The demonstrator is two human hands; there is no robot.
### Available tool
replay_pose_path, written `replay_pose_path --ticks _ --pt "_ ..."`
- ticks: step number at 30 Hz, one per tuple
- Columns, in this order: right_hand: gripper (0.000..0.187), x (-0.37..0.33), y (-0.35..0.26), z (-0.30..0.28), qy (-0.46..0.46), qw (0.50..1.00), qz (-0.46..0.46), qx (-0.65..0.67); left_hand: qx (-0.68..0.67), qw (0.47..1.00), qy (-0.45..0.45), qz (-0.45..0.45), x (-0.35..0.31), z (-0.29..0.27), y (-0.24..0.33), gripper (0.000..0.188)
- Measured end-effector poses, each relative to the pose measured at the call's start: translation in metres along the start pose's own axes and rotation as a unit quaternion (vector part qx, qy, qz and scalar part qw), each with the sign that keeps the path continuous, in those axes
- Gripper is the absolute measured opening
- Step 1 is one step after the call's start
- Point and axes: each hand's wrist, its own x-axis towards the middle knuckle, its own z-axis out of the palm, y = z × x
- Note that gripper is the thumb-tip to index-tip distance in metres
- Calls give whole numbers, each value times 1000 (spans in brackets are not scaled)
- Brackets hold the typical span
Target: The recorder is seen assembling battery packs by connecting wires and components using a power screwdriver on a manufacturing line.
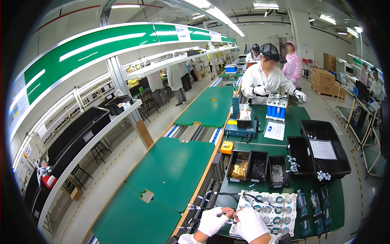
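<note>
My left hand (213, 221), in a white glove with bare fingertips, is closed in a pinch. Just beside it my right hand (250, 224), gloved in white too, is closed with its fingertips meeting the left ones. Whatever small thing they pinch is hidden between the fingers. Under and beside my right hand lies a white panel (287, 199) with rows of round grey discs and metal pieces. Black cables (227, 195) cross its left edge. Several white-tipped cable ends (195, 207) stick out left of my left hand.
Three black bins hold gold parts (239, 169), dark parts (258, 169) and silver parts (277, 174) beyond the panel. Several teal power screwdrivers (315, 205) lie at its right. Larger black trays (325, 156) stand farther right. Across the bench a co-worker (268, 79) handles a blue-celled battery pack (276, 110).
</note>
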Motion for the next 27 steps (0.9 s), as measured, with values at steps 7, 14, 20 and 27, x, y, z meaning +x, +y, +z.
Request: replay_pose_path --ticks 7,14,20,27 --pt "20 14 -18 -19 -82 994 17 -74 -105 994 13 -36 0 6 -20 27" --pt "14 10 -11 -10 -109 985 -22 -129 -56 996 -6 -63 0 -2 3 28" --pt "11 23 -64 -58 3 955 175 240 -231 960 2 -160 -14 -17 30 24" --pt "12 15 -50 -53 86 971 40 221 -363 916 -77 -152 -15 -16 23 21"
